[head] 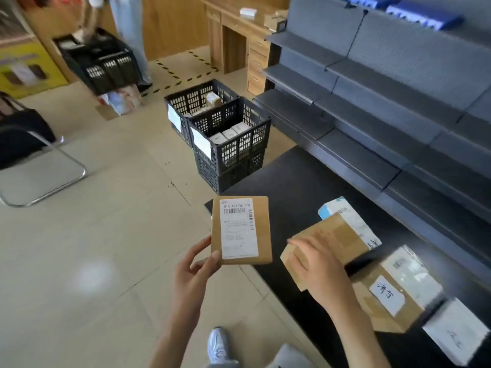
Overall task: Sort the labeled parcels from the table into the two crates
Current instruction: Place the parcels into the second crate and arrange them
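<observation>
— So, what have you got in your hands?

— Your left hand (198,264) pinches a flat brown parcel (241,230) by its lower left corner, thumb on the front, and holds it upright with the white shipping label (239,227) facing you, over the floor just off the table's corner. Your right hand (316,269) is curled round a second brown parcel (332,240), tilted and blurred, lifted just above the black table (292,181).

— And what lies on the table?

— A white and blue box (348,216) sits right behind the parcel in your right hand. Nearer you, a taped brown carton (393,296) carries a handwritten white tag, and a white labeled parcel (454,330) lies at the table's near right edge.

— Where are the crates?

— On the floor beyond the table's far corner. The near black crate (233,139) sits on top of another crate and holds a row of white boxes; the far black crate (196,102) touches it from behind and holds small boxes as well. Each has a white sheet on its left side.

— Anything else around you?

— Grey shelving (385,88) runs along the right, a wooden desk (233,30) stands at the back, and another person (130,35) carries a third black crate (103,62) at the upper left. A metal chair (39,166) stands to your left.
</observation>
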Motion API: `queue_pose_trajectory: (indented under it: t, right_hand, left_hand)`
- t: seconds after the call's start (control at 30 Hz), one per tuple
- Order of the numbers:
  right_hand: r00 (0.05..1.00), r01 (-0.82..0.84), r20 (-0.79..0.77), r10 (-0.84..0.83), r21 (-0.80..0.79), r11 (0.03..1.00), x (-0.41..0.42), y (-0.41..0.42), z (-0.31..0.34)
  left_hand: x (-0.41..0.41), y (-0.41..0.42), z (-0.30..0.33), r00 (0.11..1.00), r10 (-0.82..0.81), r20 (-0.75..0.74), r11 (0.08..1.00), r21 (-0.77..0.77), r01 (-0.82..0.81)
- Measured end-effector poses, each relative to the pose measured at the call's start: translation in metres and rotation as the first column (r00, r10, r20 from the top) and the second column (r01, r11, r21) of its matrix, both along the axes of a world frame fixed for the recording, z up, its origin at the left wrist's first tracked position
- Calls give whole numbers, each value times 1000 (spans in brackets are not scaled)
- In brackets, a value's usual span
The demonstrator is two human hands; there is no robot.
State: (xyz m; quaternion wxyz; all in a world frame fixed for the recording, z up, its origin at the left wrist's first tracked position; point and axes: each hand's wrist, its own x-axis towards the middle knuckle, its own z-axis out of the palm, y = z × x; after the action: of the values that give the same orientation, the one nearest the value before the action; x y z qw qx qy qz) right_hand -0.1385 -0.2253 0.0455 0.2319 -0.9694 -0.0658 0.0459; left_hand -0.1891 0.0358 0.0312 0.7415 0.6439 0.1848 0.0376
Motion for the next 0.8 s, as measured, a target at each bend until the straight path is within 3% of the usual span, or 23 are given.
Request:
queue_pose_trajectory:
  t: [0.37,0.8]
  right_hand:
    - [989,-137,-60,136,-25,990,92,117,-23]
    - [977,-185,-92,192,79,980,302,242,-43]
  left_hand:
    - [45,113,-24,968,227,-103,968,-88,-236]
    - [244,233,-21,977,174,-122,985,31,-172]
